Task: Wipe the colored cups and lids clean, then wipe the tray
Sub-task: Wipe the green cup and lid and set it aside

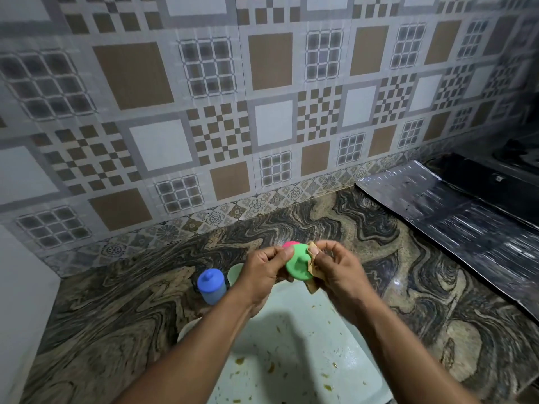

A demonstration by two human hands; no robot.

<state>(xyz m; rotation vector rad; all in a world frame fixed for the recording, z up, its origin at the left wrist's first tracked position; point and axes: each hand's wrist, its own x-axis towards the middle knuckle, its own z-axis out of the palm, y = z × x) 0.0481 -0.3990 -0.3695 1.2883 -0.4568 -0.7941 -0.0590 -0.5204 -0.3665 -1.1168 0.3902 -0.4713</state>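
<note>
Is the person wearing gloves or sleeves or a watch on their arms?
No. The left hand and right hand have no gloves. The left forearm and right forearm are bare too: no sleeves, watch or bangles show. Rings are too small to tell.

- One camera sits on the person's head. It looks forward and down.
- It is close to the hands. The left hand and the right hand meet just below the middle of the picture.
- The tabletop fills the lower part, and the tiled wall stands straight ahead and fills the top.
- The tray lies right under the camera, and the bottom edge cuts it off.
- The view is wide, so straight lines bend near the sides.
</note>
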